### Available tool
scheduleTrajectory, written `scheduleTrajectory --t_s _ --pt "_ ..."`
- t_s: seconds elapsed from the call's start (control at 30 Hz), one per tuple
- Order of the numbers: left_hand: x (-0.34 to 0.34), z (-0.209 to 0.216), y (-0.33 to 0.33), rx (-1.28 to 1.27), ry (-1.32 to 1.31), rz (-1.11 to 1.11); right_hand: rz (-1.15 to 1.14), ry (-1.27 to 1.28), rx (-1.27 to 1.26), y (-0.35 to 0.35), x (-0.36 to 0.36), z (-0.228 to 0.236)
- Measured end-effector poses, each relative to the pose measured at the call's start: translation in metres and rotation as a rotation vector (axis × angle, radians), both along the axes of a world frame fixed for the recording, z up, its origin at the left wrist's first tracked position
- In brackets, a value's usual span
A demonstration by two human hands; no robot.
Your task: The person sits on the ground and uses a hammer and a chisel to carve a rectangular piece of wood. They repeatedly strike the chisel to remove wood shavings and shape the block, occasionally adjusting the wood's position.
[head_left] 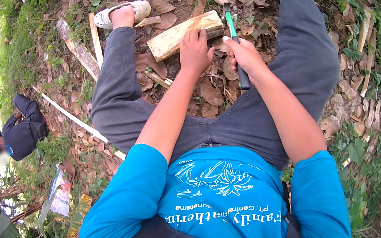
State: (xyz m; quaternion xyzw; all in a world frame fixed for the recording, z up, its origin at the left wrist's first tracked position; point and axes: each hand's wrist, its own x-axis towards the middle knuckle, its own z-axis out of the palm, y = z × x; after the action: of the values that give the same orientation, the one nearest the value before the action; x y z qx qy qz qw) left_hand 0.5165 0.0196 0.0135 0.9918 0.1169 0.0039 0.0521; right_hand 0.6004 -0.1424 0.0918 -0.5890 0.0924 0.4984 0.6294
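Observation:
A pale, squared wooden block (178,37) lies slantwise on the leaf-covered ground between my legs. My left hand (195,52) is on its near side, fingers bent over the edge and thumb apart, holding it. Just right of the block, my right hand (245,58) is closed around a tool with a green and black handle (232,27). The handle's black end points toward me. Its small dark head is at the far end, next to the block's right end, too unclear to tell its kind.
My bent legs flank the block, with a light shoe (132,11) at the far left. Wood strips (77,48) lie left of my leg, and more slats (366,52) are at far right. Another person (26,130) in dark clothes is at left, near a plastic packet (61,195).

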Motion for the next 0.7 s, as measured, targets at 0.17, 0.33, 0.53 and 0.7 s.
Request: scheduleTrajectory --t_s 0.17,0.33,0.53,0.7 --pt "0.003 -0.010 -0.014 0.073 -0.015 0.079 -0.026 0.004 -0.022 -0.005 -0.004 -0.007" --pt "0.027 0.003 -0.011 0.087 0.125 0.077 -0.044 -0.011 -0.013 -0.009 0.000 -0.005" --pt "0.040 -0.011 -0.014 -0.007 -0.043 -0.027 -0.040 -0.016 0.012 -0.014 0.003 -0.002" --pt "0.045 -0.018 -0.011 -0.095 -0.087 -0.001 -0.075 0.006 0.047 -0.016 0.007 0.005"
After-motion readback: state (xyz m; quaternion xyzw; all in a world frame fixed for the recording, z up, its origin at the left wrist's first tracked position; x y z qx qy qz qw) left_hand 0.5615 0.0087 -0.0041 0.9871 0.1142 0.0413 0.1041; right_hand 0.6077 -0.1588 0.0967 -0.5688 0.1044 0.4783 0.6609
